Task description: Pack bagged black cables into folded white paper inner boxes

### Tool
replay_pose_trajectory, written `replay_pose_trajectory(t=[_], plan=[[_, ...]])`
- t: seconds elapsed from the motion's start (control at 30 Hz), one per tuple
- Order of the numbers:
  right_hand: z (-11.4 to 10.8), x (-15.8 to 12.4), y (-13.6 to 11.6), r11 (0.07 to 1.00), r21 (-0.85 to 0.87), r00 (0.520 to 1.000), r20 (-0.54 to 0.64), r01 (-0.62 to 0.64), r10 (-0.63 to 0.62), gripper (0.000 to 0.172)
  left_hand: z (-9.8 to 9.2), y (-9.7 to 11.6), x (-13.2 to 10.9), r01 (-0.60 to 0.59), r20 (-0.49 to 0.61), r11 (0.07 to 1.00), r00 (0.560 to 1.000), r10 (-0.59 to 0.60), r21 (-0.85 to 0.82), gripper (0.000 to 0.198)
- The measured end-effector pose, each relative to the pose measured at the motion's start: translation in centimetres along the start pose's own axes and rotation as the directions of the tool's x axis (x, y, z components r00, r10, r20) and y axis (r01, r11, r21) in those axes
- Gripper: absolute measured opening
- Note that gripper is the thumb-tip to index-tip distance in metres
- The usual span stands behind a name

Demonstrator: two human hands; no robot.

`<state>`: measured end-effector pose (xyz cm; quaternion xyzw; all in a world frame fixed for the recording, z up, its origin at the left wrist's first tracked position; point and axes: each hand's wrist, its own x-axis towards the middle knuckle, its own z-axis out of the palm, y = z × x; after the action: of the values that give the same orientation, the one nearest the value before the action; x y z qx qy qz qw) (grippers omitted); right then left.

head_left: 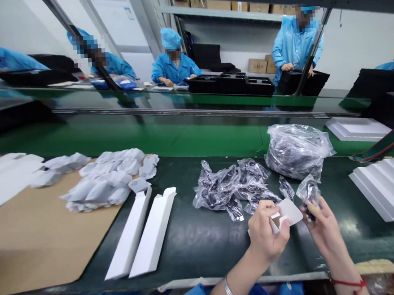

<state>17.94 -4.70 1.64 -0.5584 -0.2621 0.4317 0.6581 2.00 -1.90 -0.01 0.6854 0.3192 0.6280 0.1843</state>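
My left hand (266,232) is closed round a small white carton (287,213) whose end flap stands open, held just above the dark table mat. My right hand (320,226) pinches a small clear plastic bag (308,192) with a dark part inside, right beside the carton's open end. Just beyond my hands lies a heap of the same small bagged parts (231,187). Behind it sits a big clear bag (296,151) full of more.
Two long white cartons (143,234) lie left of centre, beside a brown cardboard sheet (37,235) and a pile of white folded pieces (104,178). Flat white cartons (388,186) are stacked at right. A green conveyor (183,137) runs behind; people in blue coats work beyond it.
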Motion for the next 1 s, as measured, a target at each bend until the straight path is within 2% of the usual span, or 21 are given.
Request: replay_pose_trajectory(t=[0.07,0.1,0.13,0.17,0.2,0.23,0.27,0.3,0.33,0.37,0.4,0.43,0.53,0.63,0.7,0.77,0.8,0.87,0.93,1.0], plan=[[-0.6,-1.6,-2.0,0.990,-0.083,0.993,-0.004,0.114,-0.114,0.049,0.1,0.0,0.2,-0.007,0.008,1.000,1.000,0.007,0.008,0.017],[-0.9,-2.5,-3.1,0.953,-0.202,0.974,0.026,0.227,-0.227,0.043,0.1,0.0,0.3,-0.024,0.012,1.000,1.000,0.023,0.009,0.019],[-1.3,-3.4,-4.3,0.853,-0.359,0.924,0.108,0.379,-0.366,0.036,0.0,-0.1,0.3,-0.047,0.014,0.999,0.999,0.047,0.007,0.021],[-1.5,-4.3,-5.6,0.665,-0.508,0.833,0.250,0.547,-0.494,0.031,0.0,-0.1,0.4,-0.072,0.015,0.997,0.997,0.072,0.005,0.023],[-1.5,-5.0,-6.8,0.403,-0.602,0.706,0.432,0.689,-0.562,0.029,0.0,-0.1,0.4,-0.092,0.015,0.996,0.996,0.092,0.000,0.025],[-1.2,-5.6,-7.9,0.123,-0.609,0.560,0.608,0.784,-0.562,0.029,0.0,-0.2,0.4,-0.109,0.015,0.994,0.994,0.109,-0.006,0.026],[-0.8,-6.0,-8.8,-0.127,-0.550,0.416,0.745,0.826,-0.521,0.030,0.0,-0.2,0.4,-0.120,0.018,0.993,0.993,0.121,-0.014,0.028],[-0.1,-6.3,-9.6,-0.325,-0.462,0.289,0.839,0.825,-0.462,0.033,0.1,-0.2,0.4,-0.127,0.024,0.992,0.992,0.128,-0.022,0.030],[0.7,-6.4,-10.2,-0.464,-0.375,0.194,0.900,0.802,-0.391,0.037,0.1,-0.2,0.4,-0.133,0.031,0.991,0.990,0.134,-0.029,0.033],[1.6,-6.4,-10.6,-0.559,-0.301,0.124,0.935,0.773,-0.331,0.040,0.2,-0.1,0.4,-0.146,0.034,0.989,0.989,0.147,-0.034,0.037],[2.5,-6.3,-10.7,-0.613,-0.240,0.080,0.958,0.753,-0.276,0.041,0.3,0.0,0.4,-0.168,0.029,0.985,0.985,0.169,-0.041,0.041],[3.3,-6.2,-10.8,-0.634,-0.197,0.063,0.972,0.748,-0.227,0.040,0.4,0.1,0.4,-0.197,0.019,0.979,0.980,0.198,-0.050,0.045],[5.2,-5.6,-10.4,-0.567,-0.188,0.130,0.982,0.802,-0.140,0.032,0.7,0.6,0.2,-0.290,-0.029,0.955,0.957,0.289,-0.067,0.052],[6.1,-5.2,-9.9,-0.475,-0.224,0.168,0.973,0.851,-0.157,0.033,0.5,0.6,-0.1,-0.267,-0.077,0.963,0.960,0.269,0.027,0.056],[6.0,-5.3,-9.5,-0.403,-0.281,0.203,0.953,0.871,-0.225,0.039,0.2,0.3,-0.1,-0.184,-0.106,0.977,0.975,0.195,0.104,0.056],[5.4,-5.5,-9.0,-0.303,-0.366,0.259,0.904,0.880,-0.339,0.033,-0.2,-0.2,-0.1,-0.127,-0.101,0.984,0.985,0.140,0.128,0.053],[5.0,-5.6,-8.7,-0.258,-0.393,0.272,0.874,0.882,-0.403,0.027,-0.4,-0.4,0.0,-0.119,-0.089,0.986,0.988,0.130,0.120,0.052],[4.2,-5.6,-8.0,-0.210,-0.408,0.248,0.811,0.888,-0.529,0.024,-0.6,-0.7,0.1,-0.115,-0.077,0.987,0.989,0.124,0.108,0.052],[3.7,-5.4,-7.2,-0.204,-0.421,0.218,0.756,0.884,-0.617,0.028,-0.6,-0.6,0.1,-0.104,-0.084,0.989,0.990,0.113,0.105,0.051],[3.9,-5.2,-6.6,-0.216,-0.475,0.234,0.719,0.853,-0.655,0.026,-0.5,-0.4,0.1,-0.088,-0.088,0.991,0.991,0.097,0.104,0.051]])
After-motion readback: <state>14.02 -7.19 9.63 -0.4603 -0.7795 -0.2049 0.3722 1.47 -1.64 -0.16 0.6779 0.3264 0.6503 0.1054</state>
